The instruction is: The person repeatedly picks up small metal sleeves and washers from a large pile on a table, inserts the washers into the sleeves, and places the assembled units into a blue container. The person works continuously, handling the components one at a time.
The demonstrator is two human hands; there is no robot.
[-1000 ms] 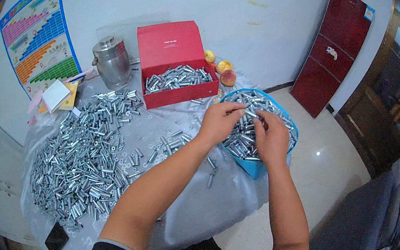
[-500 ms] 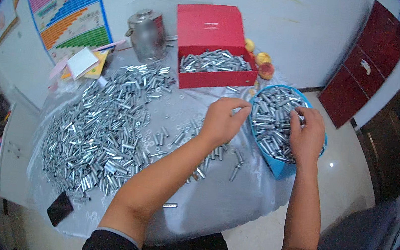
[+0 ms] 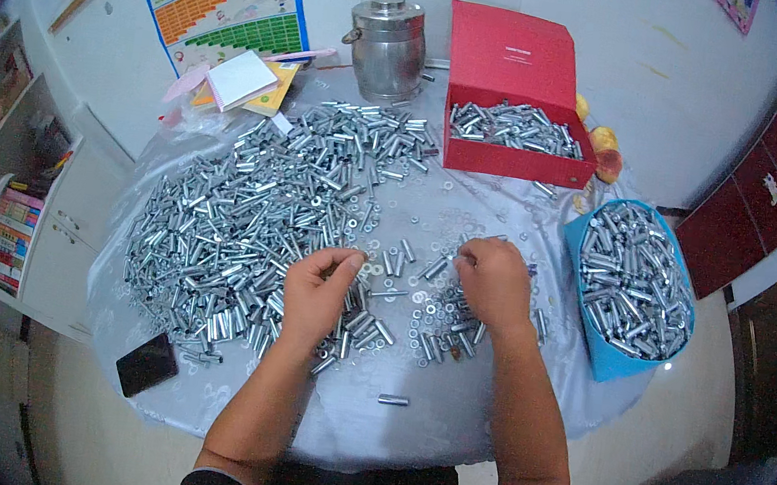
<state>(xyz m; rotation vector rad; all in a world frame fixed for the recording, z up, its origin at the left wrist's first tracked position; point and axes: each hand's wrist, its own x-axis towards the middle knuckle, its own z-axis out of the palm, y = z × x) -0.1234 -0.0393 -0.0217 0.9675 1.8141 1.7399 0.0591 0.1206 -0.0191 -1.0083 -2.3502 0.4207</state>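
Note:
My left hand (image 3: 316,294) is at the right edge of a large heap of metal sleeves and washers (image 3: 224,242). Its thumb and forefinger meet in a pinch, and anything between them is too small to make out. Over a smaller scatter of sleeves and washers (image 3: 442,317) is my right hand (image 3: 498,285), fingers curled down and together. Whatever its fingertips hold is hidden. Several loose sleeves (image 3: 398,261) lie between the hands, and a single sleeve (image 3: 394,400) rests nearer to me.
A blue container (image 3: 603,351) full of sleeves stands at the right. Behind are an open red box (image 3: 514,164) holding more sleeves, a steel pot (image 3: 389,54) and round fruit (image 3: 603,153). A black phone (image 3: 146,366) lies front left, papers (image 3: 241,81) at the back left.
Both hands have moved left: the right away from over the blue container, the left to the edge of the big heap. The view has turned right-to-left, shifting the scene rightward.

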